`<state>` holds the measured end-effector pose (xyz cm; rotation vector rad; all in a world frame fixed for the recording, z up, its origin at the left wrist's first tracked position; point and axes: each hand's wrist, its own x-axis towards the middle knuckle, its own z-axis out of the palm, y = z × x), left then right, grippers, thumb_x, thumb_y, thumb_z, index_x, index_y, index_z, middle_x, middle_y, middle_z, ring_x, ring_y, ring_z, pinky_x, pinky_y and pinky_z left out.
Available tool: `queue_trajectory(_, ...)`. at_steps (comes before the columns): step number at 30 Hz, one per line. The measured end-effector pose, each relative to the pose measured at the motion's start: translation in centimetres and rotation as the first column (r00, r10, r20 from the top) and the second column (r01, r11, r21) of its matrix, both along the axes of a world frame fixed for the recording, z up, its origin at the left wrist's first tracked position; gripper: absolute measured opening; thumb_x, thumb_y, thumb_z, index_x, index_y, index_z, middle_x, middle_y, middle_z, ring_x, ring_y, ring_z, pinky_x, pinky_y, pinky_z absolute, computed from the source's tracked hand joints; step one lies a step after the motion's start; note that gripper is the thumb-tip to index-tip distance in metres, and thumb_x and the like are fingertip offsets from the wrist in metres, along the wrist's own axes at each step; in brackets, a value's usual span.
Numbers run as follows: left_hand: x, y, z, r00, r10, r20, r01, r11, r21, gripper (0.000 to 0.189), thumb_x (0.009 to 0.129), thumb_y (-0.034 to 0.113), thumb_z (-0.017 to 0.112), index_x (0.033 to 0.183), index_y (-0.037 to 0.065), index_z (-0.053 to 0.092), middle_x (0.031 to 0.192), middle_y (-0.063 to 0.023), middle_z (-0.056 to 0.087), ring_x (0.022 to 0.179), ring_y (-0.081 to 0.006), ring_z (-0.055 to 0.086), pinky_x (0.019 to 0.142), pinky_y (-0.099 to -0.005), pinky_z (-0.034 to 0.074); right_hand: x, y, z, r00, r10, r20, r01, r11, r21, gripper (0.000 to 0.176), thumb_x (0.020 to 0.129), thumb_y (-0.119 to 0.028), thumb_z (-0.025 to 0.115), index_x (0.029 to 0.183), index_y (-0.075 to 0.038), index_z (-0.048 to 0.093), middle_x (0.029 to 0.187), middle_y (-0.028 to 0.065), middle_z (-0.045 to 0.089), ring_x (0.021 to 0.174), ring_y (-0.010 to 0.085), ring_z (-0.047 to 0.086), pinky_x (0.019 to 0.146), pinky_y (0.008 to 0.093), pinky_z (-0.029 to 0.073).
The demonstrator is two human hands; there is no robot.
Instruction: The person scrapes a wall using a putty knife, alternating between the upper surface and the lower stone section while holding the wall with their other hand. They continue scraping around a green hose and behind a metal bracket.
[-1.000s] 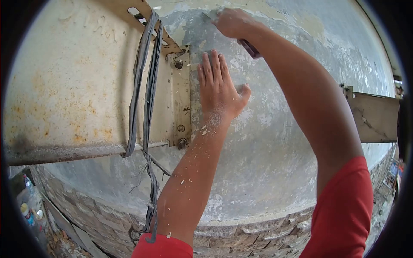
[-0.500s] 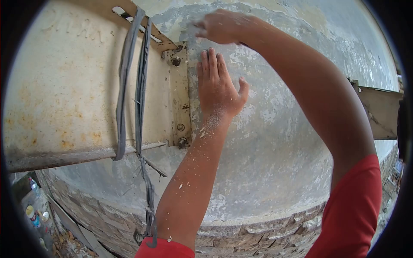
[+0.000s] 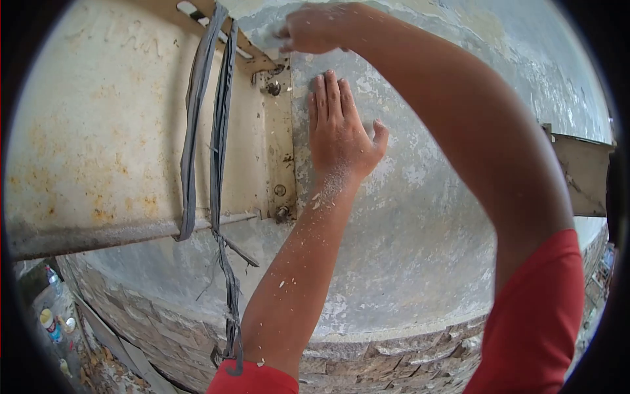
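My left hand (image 3: 344, 141) lies flat against the grey wall (image 3: 413, 223), fingers stretched upward and thumb held out to the right. Pale flakes and dust cover its wrist and forearm. Above it, my right hand (image 3: 315, 29) is close to the wall near the top of the view, its fingers bent to the left and smeared by motion. Whether it holds anything is hidden by the blur. Loose paint bits show around both arms, and the wall's paint is patchy and peeling.
A rusty cream metal beam (image 3: 92, 131) is bolted to the wall at left by a flange plate (image 3: 279, 144). Dark rubber strips (image 3: 197, 125) hang over it. Another metal bracket (image 3: 581, 174) juts out at right. Stone cladding (image 3: 400, 361) runs below. Bottles (image 3: 49, 322) stand at lower left.
My right hand has shifted up and to the left along the wall. My left hand keeps its place beside the flange plate, while the whole view has moved slightly.
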<state>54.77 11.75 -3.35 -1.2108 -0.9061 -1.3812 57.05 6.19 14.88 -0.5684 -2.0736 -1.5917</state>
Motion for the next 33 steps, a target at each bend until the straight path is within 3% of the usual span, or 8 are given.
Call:
queue_trajectory(7,-0.3,-0.1,-0.4,0.999,-0.035,-0.03,0.034,0.999,-0.042,0.075,0.082,0.032,0.05,0.141,-0.009,0.03,0.151,-0.0269,0.025,0.144,-0.0369,0.017,0.119,-0.0465,0.012,2.0,2.3,-0.4,0.991,-0.136,0.0,0.136,0.988,0.069,0.038,0.096,-0.04,0.05,0.104,-0.011,0.072,0.108,0.0114,0.068,0.103,0.0335,0.064,0.089,0.0448,0.051)
queue_trajectory(13,-0.4,-0.1,-0.1,0.999,-0.003,-0.034,0.002,1.0,-0.026,0.076,0.083,0.035,0.052,0.142,-0.008,0.03,0.151,-0.0265,0.025,0.144,-0.0377,0.018,0.119,-0.0471,0.013,0.1,2.4,2.6,0.937,0.008,-0.348,0.003,0.999,0.032,0.032,0.094,-0.032,0.054,0.104,-0.008,0.072,0.108,0.0116,0.069,0.102,0.0319,0.065,0.085,0.043,0.053)
queue_trajectory(16,-0.8,-0.3,-0.2,0.999,-0.026,-0.047,0.025,0.999,-0.02,0.075,0.081,0.032,0.051,0.14,-0.009,0.031,0.15,-0.027,0.025,0.144,-0.0375,0.017,0.119,-0.0475,0.013,-1.3,1.9,3.6,0.936,-0.208,-0.283,0.199,0.978,-0.061,0.034,0.092,-0.032,0.054,0.114,-0.01,0.069,0.127,0.0197,0.059,0.111,0.0331,0.061,0.093,0.0432,0.049)
queue_trajectory(19,-0.7,-0.3,0.1,0.997,-0.054,-0.055,0.052,0.998,-0.029,0.073,0.081,0.032,0.052,0.139,-0.009,0.033,0.15,-0.0268,0.026,0.144,-0.0373,0.017,0.119,-0.0472,0.013,1.2,2.2,1.1,0.922,-0.041,-0.385,0.049,0.999,0.01,0.029,0.093,-0.027,0.053,0.104,-0.007,0.072,0.111,0.0116,0.068,0.101,0.0303,0.065,0.084,0.0417,0.054)
queue_trajectory(21,-0.7,-0.1,0.1,1.0,-0.001,-0.03,0.0,1.0,-0.024,0.075,0.083,0.038,0.059,0.141,-0.004,0.035,0.149,-0.0232,0.031,0.143,-0.0361,0.02,0.118,-0.0468,0.015,5.3,2.2,-1.4,0.915,-0.049,-0.4,-0.018,0.987,-0.162,0.044,0.099,-0.034,0.043,0.136,-0.01,0.049,0.103,0.0162,0.069,0.068,0.0299,0.069,0.063,0.0402,0.058)
queue_trajectory(25,-0.3,-0.2,-0.2,1.0,-0.005,-0.023,0.004,0.999,-0.033,0.075,0.08,0.033,0.055,0.14,-0.006,0.033,0.152,-0.0244,0.024,0.144,-0.0363,0.017,0.119,-0.0467,0.012,14.2,3.3,-9.7,0.839,0.165,-0.519,-0.169,0.985,0.04,0.045,0.099,-0.036,0.045,0.136,-0.011,0.05,0.099,0.0244,0.066,0.079,0.0354,0.068,0.071,0.0479,0.052)
queue_trajectory(27,0.1,-0.1,-0.1,1.0,0.003,-0.012,-0.004,1.0,-0.026,0.075,0.081,0.033,0.055,0.141,-0.006,0.033,0.152,-0.0239,0.024,0.144,-0.0362,0.017,0.119,-0.0465,0.012,16.2,2.6,-11.1,0.778,0.072,-0.624,-0.167,0.981,-0.095,0.047,0.098,-0.037,0.045,0.137,-0.011,0.049,0.099,0.0252,0.066,0.078,0.0358,0.068,0.071,0.0476,0.052)
queue_trajectory(33,-0.2,-0.3,0.0,0.998,0.062,0.019,-0.061,0.996,-0.058,0.077,0.081,0.035,0.057,0.144,0.0,0.03,0.153,-0.0195,0.024,0.145,-0.033,0.016,0.119,-0.0452,0.012,13.6,4.4,-2.2,0.695,0.051,-0.717,-0.212,0.968,-0.136,0.05,0.097,-0.041,0.046,0.138,-0.011,0.048,0.092,0.0227,0.067,0.067,0.035,0.066,0.065,0.0446,0.055)
